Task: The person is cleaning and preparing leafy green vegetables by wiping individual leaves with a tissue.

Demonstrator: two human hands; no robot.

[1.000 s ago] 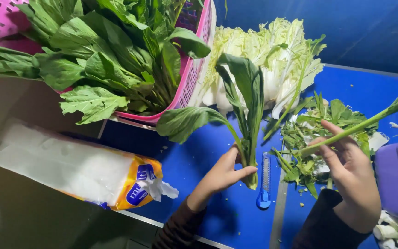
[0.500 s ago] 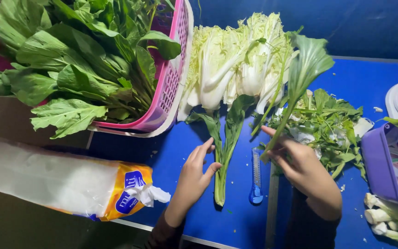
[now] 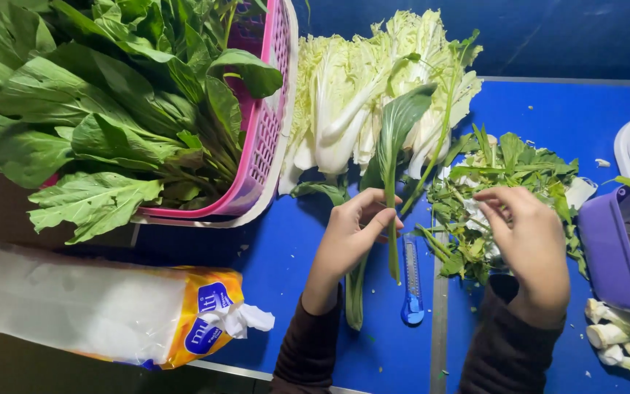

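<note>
Nearest the camera, a long plastic package [image 3: 103, 314], white along its length with an orange-yellow end bearing a blue label, lies at the lower left, its torn end gaping beside the blue table top [image 3: 278, 270]. A blue utility knife [image 3: 411, 281] lies on the table between the two dark-sleeved arms. The left hand [image 3: 351, 233] pinches a single leafy green stalk [image 3: 391, 171] between thumb and fingers, the stalk standing upright with its cut end hanging below the hand. The right hand [image 3: 530, 233] hovers loosely curled over a heap of green trimmings [image 3: 504, 168], gripping nothing visible. Farther back lie pale napa cabbages [image 3: 373, 87] and a pink plastic basket [image 3: 267, 138] of greens.
</note>
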